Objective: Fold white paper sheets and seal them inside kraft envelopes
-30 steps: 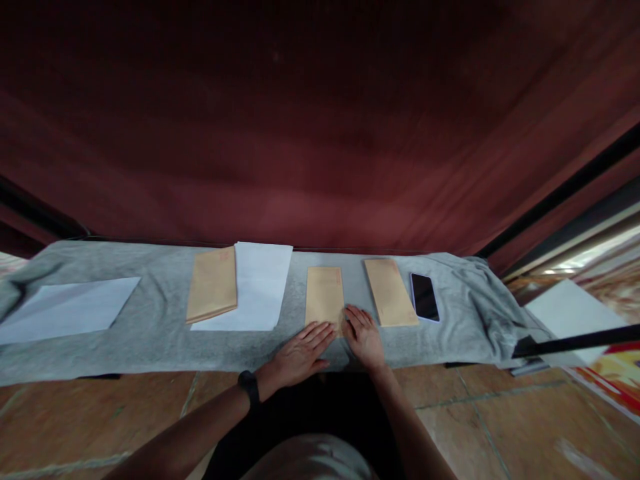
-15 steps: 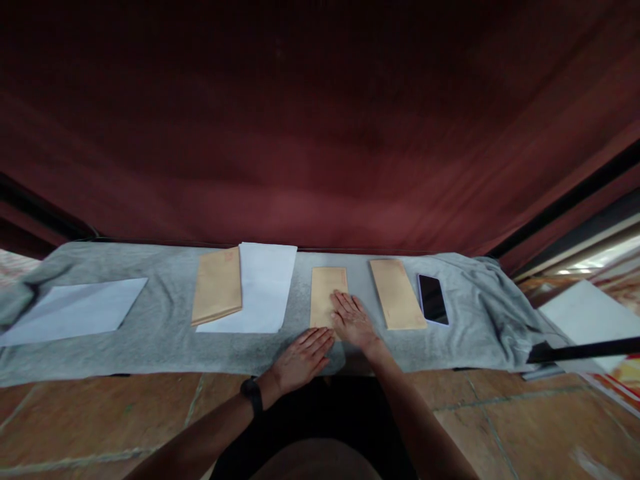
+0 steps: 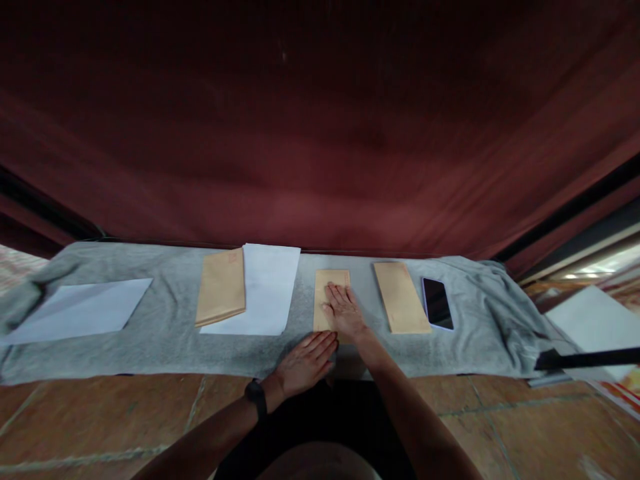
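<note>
A brown paper envelope [image 3: 324, 303] lies upright in front of me on the grey cloth [image 3: 170, 347]. My right hand [image 3: 346, 315] rests flat on its right half, fingers stretched out and pointing away from me. Across the envelope's near edge lie the fingertips of my left hand [image 3: 307, 360], its fingers extended side by side; a dark band [image 3: 257, 398] circles that wrist. The envelope's lower right part is covered by my right hand. To the right is another brown envelope [image 3: 403, 300], apart from both hands.
Several brown envelopes [image 3: 220, 287] are stacked at the left, overlapping white paper sheets [image 3: 270, 293]. Another white sheet [image 3: 85, 307] lies far left. A phone [image 3: 438, 303] sits at the right. Behind the cloth rises a dark red fabric wall [image 3: 320, 167]; a black bar [image 3: 590, 358] juts in from the right.
My right hand has slid slightly up and toward the middle of the envelope. My left hand stays at the near edge. The whole view has shifted a little.
</note>
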Demonstrator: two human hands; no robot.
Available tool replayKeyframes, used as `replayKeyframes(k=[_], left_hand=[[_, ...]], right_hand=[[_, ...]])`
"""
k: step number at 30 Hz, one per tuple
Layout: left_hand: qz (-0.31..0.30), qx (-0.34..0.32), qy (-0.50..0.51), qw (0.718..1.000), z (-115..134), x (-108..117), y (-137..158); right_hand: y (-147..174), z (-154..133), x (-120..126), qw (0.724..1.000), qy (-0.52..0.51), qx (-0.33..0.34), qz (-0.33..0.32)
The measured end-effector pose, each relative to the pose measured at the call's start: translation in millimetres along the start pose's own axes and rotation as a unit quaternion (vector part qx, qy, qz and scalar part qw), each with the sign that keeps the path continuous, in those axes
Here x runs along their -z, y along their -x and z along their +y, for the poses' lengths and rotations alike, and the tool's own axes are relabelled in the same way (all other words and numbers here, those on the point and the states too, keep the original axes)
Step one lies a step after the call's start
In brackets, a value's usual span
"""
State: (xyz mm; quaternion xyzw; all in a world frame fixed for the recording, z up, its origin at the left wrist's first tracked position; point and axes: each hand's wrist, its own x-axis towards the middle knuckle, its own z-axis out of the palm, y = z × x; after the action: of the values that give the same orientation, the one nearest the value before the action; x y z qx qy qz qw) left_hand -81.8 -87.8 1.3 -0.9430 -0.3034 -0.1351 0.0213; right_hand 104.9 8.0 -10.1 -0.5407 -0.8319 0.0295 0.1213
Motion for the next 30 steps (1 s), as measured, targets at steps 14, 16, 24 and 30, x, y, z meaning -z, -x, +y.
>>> replayKeyframes(k=[14,16,24,30], left_hand=[[0.003,0.013,0.016,1.0,3,3,1],[0.007,0.016,0.014,1.0,4,0,2],[0.036,0.013,0.011,0.999,1,-13,7],[0.062,0.04,0.002,0.997,9,-12,11]], right_hand=[[17,-17,12,0.997,-0.024,0.066,-0.017],[20,-20,14,0.997,-0.033,0.068,-0.018],[45,-33,18,0.996,-0.069,0.055,-0.013],[71,-46,15,0.998,-0.046,-0.004,0.031]])
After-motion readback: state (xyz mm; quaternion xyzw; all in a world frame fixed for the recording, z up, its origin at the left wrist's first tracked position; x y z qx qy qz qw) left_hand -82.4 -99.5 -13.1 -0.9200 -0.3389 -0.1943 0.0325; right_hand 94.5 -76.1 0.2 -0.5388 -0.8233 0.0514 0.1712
